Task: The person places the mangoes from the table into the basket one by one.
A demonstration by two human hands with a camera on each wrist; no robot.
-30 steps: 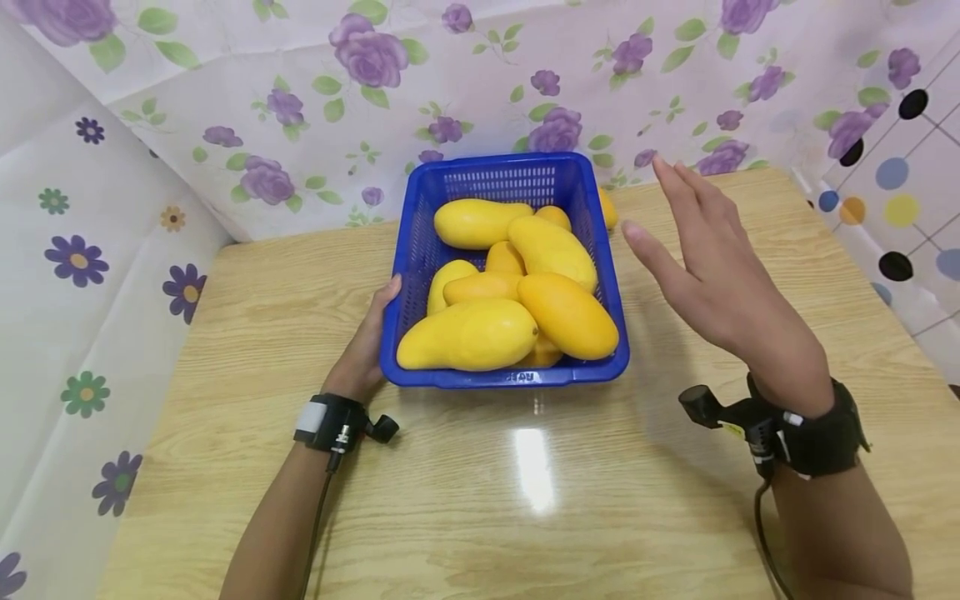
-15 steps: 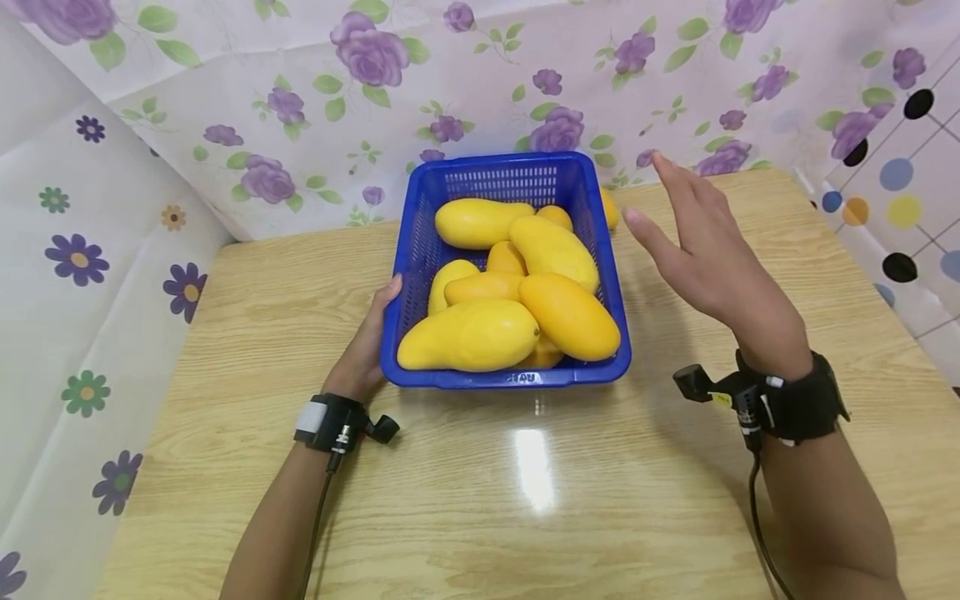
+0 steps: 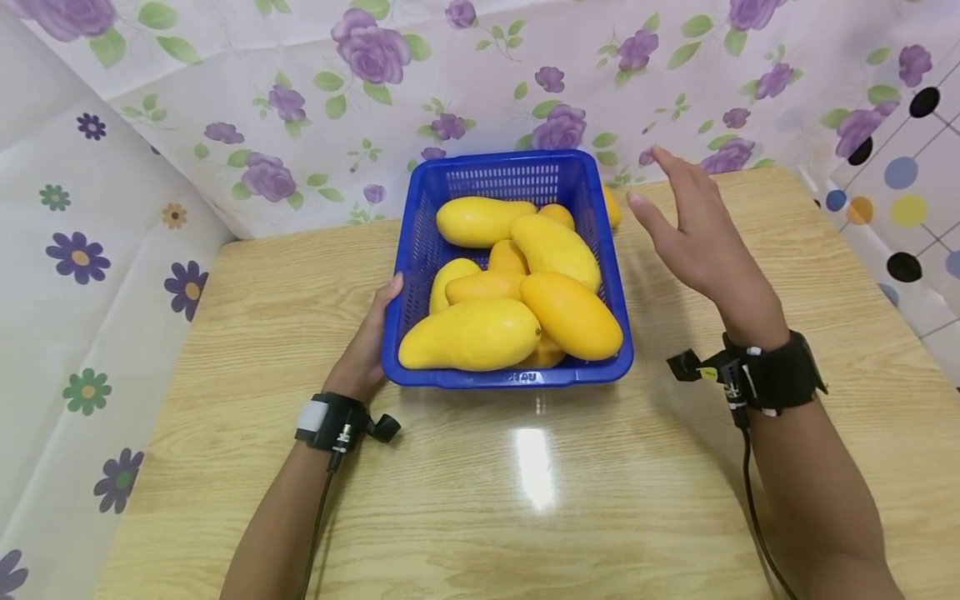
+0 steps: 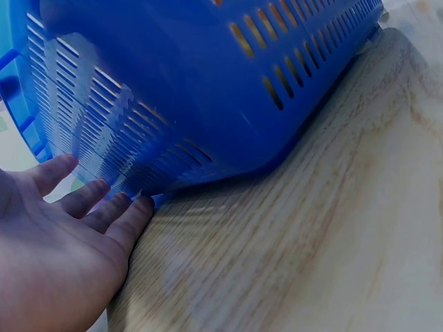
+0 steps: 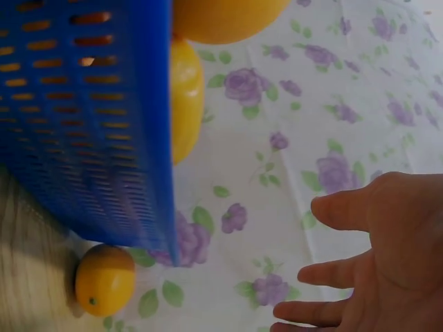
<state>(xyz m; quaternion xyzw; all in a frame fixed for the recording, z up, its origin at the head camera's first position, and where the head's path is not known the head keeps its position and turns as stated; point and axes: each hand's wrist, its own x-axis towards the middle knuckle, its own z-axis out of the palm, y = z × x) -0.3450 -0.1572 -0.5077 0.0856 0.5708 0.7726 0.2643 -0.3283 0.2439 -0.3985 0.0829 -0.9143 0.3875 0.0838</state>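
Note:
A blue plastic basket [image 3: 506, 377] with slotted walls holds several yellow mangoes [image 3: 468, 335]. My left hand [image 3: 363, 346] is at the basket's left side; in the left wrist view its fingers [image 4: 128, 223] are extended and touch the slotted outer wall. To the right of the basket, my right hand [image 3: 693, 233] hovers apart from it with fingers spread and nothing held. Another mango [image 5: 105, 280] lies on the table outside the basket, by its far right corner. In the head view, the basket hides most of that one.
The basket stands on a wood-grain table [image 3: 450, 500] near a flowered sheet [image 3: 300, 100] that covers the back wall. On the right is a dotted wall covering [image 3: 903, 208]. A cable [image 3: 750, 500] trails along the right forearm.
My right wrist and forearm have shifted left and slightly away from me, the hand staying to the right of the basket. The left hand, basket and mangoes stay put.

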